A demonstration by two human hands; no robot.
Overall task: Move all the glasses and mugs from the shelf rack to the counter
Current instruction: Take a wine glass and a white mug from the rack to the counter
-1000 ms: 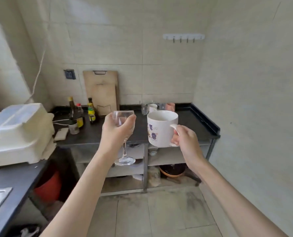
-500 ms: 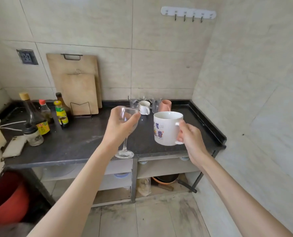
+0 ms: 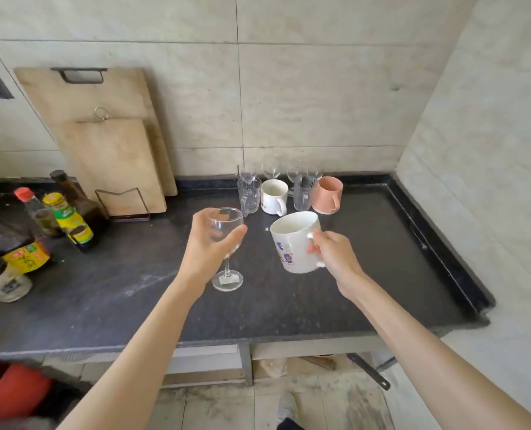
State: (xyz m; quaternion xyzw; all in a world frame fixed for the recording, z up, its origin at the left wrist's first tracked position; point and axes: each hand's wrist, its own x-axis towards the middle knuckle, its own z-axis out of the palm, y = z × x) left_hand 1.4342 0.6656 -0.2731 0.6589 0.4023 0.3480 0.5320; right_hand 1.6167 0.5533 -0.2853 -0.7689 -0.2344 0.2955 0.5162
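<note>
A: What is each hand doing?

B: The left hand (image 3: pixel 206 243) is wrapped around the bowl of a clear stemmed wine glass (image 3: pixel 226 246), thumb on the right side, fingers behind. The glass is upright and its round foot hangs above the dark grey stone counter (image 3: pixel 118 283); I cannot tell whether it touches.

A: And the other?

B: The right hand (image 3: pixel 335 256) grips the handle of a big white ceramic mug with blue and red printing (image 3: pixel 293 243). The mug is tilted, mouth leaning away toward the wall, and it is held above the counter just right of the wine glass, the 2 not touching.

A: Anything already set down?

B: Yes, beyond both hands, against the back wall, stands a cluster. A clear ribbed tumbler (image 3: pixel 249 195) is straight ahead of the left hand, a small white mug (image 3: pixel 274 197) beside it, then a tall clear glass (image 3: pixel 303 193) and a pink mug (image 3: pixel 329 195) ahead of the right hand. Behind them stand several clear stemmed glasses (image 3: pixel 272 169), too faint to count.

A: What is off to the left?

B: Well left of the left hand, 2 pale wooden cutting boards (image 3: pixel 112 150) lean on the wall, and a group of sauce bottles (image 3: pixel 59 218) stands nearer the counter's left end.
</note>
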